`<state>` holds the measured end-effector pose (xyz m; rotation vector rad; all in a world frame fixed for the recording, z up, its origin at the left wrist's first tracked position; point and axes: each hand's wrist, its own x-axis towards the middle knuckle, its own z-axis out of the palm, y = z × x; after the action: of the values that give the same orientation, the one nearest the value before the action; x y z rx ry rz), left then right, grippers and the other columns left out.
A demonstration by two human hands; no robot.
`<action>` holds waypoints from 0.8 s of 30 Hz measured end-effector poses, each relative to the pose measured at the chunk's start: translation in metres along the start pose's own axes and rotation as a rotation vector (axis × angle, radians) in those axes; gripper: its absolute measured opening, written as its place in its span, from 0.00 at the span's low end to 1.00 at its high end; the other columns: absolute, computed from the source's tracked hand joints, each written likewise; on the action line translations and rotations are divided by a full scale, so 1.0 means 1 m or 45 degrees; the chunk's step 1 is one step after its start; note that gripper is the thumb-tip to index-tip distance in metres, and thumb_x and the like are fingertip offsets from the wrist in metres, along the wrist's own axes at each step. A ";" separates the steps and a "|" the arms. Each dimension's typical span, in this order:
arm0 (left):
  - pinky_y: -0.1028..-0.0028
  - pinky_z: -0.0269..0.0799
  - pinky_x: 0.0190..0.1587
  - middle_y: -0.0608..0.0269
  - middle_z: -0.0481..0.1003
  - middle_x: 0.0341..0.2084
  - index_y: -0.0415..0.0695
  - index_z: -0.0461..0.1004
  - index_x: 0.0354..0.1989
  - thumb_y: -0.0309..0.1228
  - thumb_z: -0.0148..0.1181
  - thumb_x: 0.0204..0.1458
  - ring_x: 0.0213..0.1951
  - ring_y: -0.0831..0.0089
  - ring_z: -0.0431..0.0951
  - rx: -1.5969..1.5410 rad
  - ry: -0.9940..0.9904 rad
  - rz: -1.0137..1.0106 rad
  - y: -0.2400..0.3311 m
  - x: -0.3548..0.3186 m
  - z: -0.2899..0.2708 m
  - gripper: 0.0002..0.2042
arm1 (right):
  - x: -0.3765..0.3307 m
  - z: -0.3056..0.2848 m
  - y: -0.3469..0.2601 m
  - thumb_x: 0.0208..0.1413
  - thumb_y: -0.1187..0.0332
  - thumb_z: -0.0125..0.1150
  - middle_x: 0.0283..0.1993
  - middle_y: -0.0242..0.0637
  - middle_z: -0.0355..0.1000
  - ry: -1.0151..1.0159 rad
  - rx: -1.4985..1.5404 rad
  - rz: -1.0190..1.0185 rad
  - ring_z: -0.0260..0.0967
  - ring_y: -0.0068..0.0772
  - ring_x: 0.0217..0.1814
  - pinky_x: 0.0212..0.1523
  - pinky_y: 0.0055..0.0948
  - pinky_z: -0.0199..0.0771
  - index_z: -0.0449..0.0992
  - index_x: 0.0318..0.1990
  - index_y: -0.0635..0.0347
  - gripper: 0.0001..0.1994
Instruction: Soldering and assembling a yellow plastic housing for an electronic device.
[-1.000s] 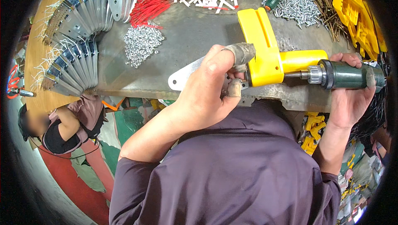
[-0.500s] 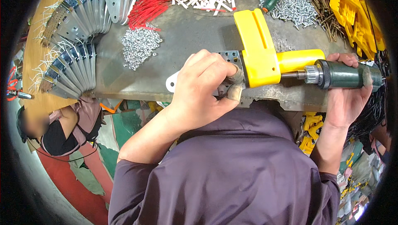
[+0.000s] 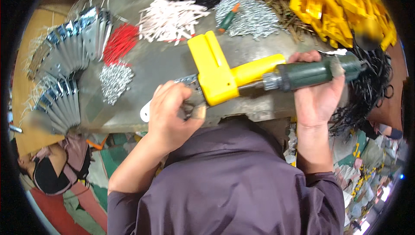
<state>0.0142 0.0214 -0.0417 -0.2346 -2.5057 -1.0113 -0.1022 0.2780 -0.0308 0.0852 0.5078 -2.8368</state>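
My left hand (image 3: 169, 113) is closed around a perforated metal plate (image 3: 186, 79); its rounded end with a hole pokes out on the left. Attached to that plate is a yellow plastic handle piece (image 3: 215, 68), with an arm stretching right. My right hand (image 3: 318, 98) grips a dark green power screwdriver (image 3: 309, 73) from below, thumb across its body. The driver's silver collar faces left, and its bit reaches the side of the yellow piece under the arm. My left fingers hide where plate and plastic meet.
On the metal table lie piles of nuts (image 3: 115, 81), red strips (image 3: 121, 42), white strips (image 3: 170, 18) and screws (image 3: 255, 17) with a green-orange screwdriver (image 3: 229, 17). Metal plates (image 3: 65, 53) fan out left. Yellow parts (image 3: 320, 8) and black ties (image 3: 371, 88) lie right. Another person (image 3: 56, 165) sits left.
The view has swung, so table and hands appear shifted left, with the piles lower. Both hands keep their holds, and the driver still meets the yellow piece.
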 end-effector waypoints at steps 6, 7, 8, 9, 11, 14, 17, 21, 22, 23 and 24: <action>0.55 0.62 0.51 0.42 0.61 0.50 0.40 0.60 0.52 0.30 0.76 0.27 0.50 0.45 0.63 0.358 -0.163 -0.048 0.002 -0.009 -0.008 0.40 | -0.012 0.007 -0.090 0.54 0.57 0.58 0.34 0.40 0.72 -0.323 -1.223 0.051 0.70 0.37 0.36 0.40 0.38 0.72 0.68 0.45 0.67 0.21; 0.56 0.63 0.51 0.44 0.65 0.47 0.39 0.63 0.50 0.30 0.75 0.27 0.49 0.46 0.65 0.355 -0.169 -0.072 -0.001 -0.009 -0.009 0.37 | -0.007 0.021 -0.085 0.50 0.60 0.60 0.36 0.46 0.73 -0.060 -2.105 -0.116 0.72 0.42 0.37 0.40 0.39 0.72 0.67 0.46 0.66 0.21; 0.58 0.66 0.49 0.46 0.69 0.45 0.38 0.66 0.48 0.28 0.73 0.29 0.46 0.49 0.69 0.338 -0.180 -0.110 0.001 -0.007 -0.014 0.32 | 0.007 0.019 -0.082 0.47 0.61 0.64 0.37 0.52 0.73 -0.345 -2.912 -0.681 0.72 0.52 0.39 0.42 0.41 0.71 0.66 0.47 0.63 0.23; 0.61 0.69 0.46 0.48 0.72 0.43 0.38 0.70 0.46 0.26 0.69 0.33 0.42 0.53 0.73 0.335 -0.104 -0.262 0.002 -0.009 -0.016 0.26 | 0.015 0.012 -0.084 0.46 0.61 0.65 0.38 0.56 0.71 -0.302 -2.958 -0.371 0.70 0.59 0.42 0.44 0.46 0.70 0.64 0.50 0.61 0.25; 0.65 0.66 0.54 0.52 0.68 0.46 0.37 0.60 0.55 0.21 0.62 0.44 0.48 0.62 0.71 0.361 0.017 0.035 -0.016 -0.023 -0.030 0.27 | 0.011 -0.018 -0.111 0.50 0.61 0.63 0.40 0.52 0.69 -0.324 -3.339 -0.546 0.68 0.56 0.44 0.44 0.47 0.69 0.62 0.52 0.58 0.25; 0.65 0.62 0.58 0.50 0.64 0.52 0.36 0.49 0.62 0.19 0.47 0.53 0.55 0.62 0.67 -0.174 0.388 -0.227 -0.034 -0.022 -0.033 0.27 | 0.008 -0.024 -0.122 0.50 0.62 0.63 0.44 0.51 0.67 -0.203 -3.358 -0.531 0.66 0.54 0.49 0.50 0.43 0.67 0.62 0.56 0.60 0.27; 0.68 0.62 0.56 0.50 0.65 0.50 0.34 0.53 0.60 0.19 0.45 0.54 0.52 0.65 0.67 -0.296 0.237 -0.305 -0.041 -0.005 -0.046 0.23 | 0.008 -0.019 -0.152 0.53 0.64 0.60 0.44 0.48 0.68 -0.081 -3.114 -0.863 0.66 0.49 0.48 0.50 0.40 0.67 0.71 0.47 0.62 0.17; 0.68 0.63 0.53 0.49 0.69 0.45 0.32 0.63 0.53 0.18 0.47 0.51 0.47 0.65 0.69 -0.147 -0.056 -0.468 -0.046 -0.003 -0.040 0.19 | -0.011 0.007 -0.258 0.55 0.61 0.59 0.32 0.44 0.71 0.852 -2.718 -1.678 0.70 0.44 0.34 0.39 0.36 0.70 0.75 0.38 0.62 0.13; 0.64 0.62 0.55 0.45 0.69 0.47 0.31 0.64 0.53 0.19 0.49 0.50 0.49 0.58 0.69 0.116 -0.080 -0.400 -0.042 -0.002 -0.037 0.19 | -0.018 0.003 -0.289 0.55 0.58 0.59 0.33 0.45 0.72 0.971 -2.759 -1.437 0.71 0.46 0.34 0.39 0.38 0.70 0.75 0.37 0.63 0.15; 0.64 0.62 0.55 0.45 0.69 0.47 0.31 0.64 0.53 0.19 0.49 0.50 0.49 0.58 0.69 0.116 -0.080 -0.390 -0.042 -0.002 -0.036 0.19 | -0.021 0.000 -0.308 0.55 0.55 0.58 0.34 0.46 0.72 1.077 -2.779 -1.193 0.72 0.48 0.34 0.39 0.40 0.70 0.76 0.36 0.64 0.17; 0.63 0.61 0.56 0.43 0.68 0.48 0.31 0.63 0.53 0.20 0.50 0.49 0.50 0.54 0.69 0.228 -0.068 -0.341 -0.044 -0.006 -0.036 0.20 | -0.021 0.002 -0.308 0.54 0.52 0.57 0.35 0.47 0.73 1.145 -3.020 -0.983 0.72 0.50 0.36 0.40 0.41 0.70 0.76 0.36 0.64 0.20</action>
<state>0.0178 -0.0349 -0.0487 0.1331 -2.7078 -0.8795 -0.1628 0.5612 0.0755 0.6429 3.6197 -0.4304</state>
